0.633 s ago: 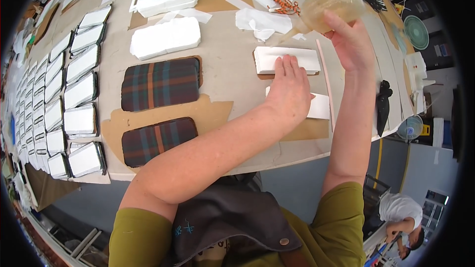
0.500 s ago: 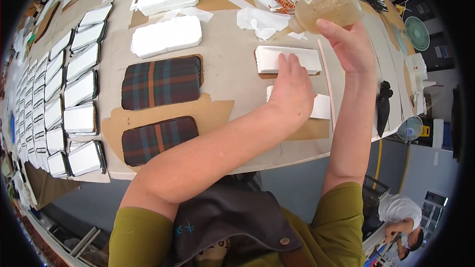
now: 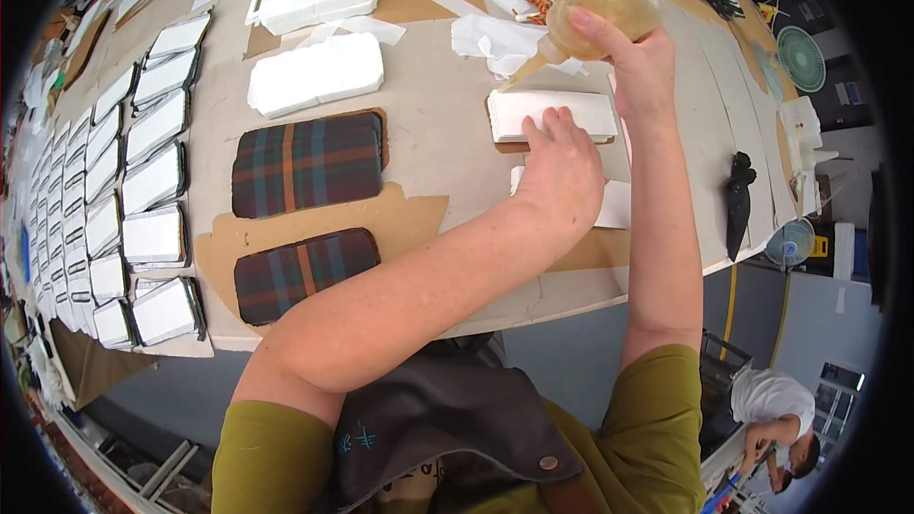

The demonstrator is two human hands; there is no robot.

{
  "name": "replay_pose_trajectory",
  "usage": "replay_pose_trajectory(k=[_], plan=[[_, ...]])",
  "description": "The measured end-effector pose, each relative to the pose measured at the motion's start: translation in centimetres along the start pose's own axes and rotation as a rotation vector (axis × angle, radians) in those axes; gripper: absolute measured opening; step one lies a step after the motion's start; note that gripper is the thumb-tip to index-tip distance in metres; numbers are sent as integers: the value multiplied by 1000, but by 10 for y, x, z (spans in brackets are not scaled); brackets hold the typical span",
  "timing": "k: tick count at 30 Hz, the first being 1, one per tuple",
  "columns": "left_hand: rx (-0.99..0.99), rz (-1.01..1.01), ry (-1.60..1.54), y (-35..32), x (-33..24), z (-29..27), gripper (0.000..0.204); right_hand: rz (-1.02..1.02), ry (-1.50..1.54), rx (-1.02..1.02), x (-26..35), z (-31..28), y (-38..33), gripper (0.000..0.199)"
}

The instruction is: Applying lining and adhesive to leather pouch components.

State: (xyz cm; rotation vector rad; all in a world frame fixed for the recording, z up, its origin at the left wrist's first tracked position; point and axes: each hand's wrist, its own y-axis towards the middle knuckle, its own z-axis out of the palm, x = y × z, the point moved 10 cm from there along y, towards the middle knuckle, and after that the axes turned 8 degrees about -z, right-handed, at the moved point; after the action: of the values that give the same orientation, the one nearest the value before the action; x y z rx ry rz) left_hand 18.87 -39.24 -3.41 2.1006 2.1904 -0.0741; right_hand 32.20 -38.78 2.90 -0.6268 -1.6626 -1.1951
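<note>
Change first: the right hand (image 3: 640, 67) has swung the glue bottle (image 3: 598, 8) down and over since half a second ago, when it was held higher with the nozzle clear of the work. Now the bottle is tipped, amber and translucent, its pointed nozzle aimed at the top left corner of the white rectangular piece (image 3: 552, 114). Whether the tip touches, I can't tell. The left hand (image 3: 562, 171) has hardly shifted.

Sweeping from the left: along the table's curved left edge run rows of small white panels with dark borders (image 3: 152, 181), laid side by side like tiles. Next in, two stacks of plain white rectangular pads (image 3: 314, 71), one above the other. Below them lie two plaid pieces, dark red and navy with orange stripes: the larger plaid piece (image 3: 307, 164) above, the smaller plaid piece (image 3: 303, 271) nearer the table edge, both resting on brown cardboard (image 3: 409, 219).

Centre now: the left hand lies palm down, fingers stretched out flat and together, fingertips pressing the lower edge of the white rectangular piece, gripping nothing. That piece sits on the pale worktable (image 3: 438, 133), just above a second white sheet (image 3: 614, 205) half hidden by the hand.

Right of that, the right hand's fingers are wrapped tight around the bottle's body, thumb on top. Loose white paper scraps (image 3: 495, 38) lie behind the nozzle. Further right, a black tool (image 3: 739, 200) lies near the table edge, and a small green fan (image 3: 800, 57) sits at the far corner.
</note>
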Motion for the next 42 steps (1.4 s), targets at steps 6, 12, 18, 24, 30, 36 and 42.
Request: replay_pose_trajectory(k=[6,12,18,24,30,36,42], plan=[[-6,15,51,-2,-2,3,60,104,-73,38,-10,-4,-5,47],[-2,19,51,-3,-2,3,60,113,-12,-16,-16,-11,-3,54],[20,-7,94,-2,1,3,62,170,12,90,-16,-5,-18,51],[1,8,76,0,-5,8,63,117,37,-7,-16,-14,-12,52],[-2,-3,10,-3,1,6,64,190,86,54,-12,1,-34,42],[-89,-7,22,-3,4,5,64,-91,110,-135,25,-14,-16,39],[-67,-5,-34,-3,7,5,64,-184,-137,-35,31,3,-19,41]])
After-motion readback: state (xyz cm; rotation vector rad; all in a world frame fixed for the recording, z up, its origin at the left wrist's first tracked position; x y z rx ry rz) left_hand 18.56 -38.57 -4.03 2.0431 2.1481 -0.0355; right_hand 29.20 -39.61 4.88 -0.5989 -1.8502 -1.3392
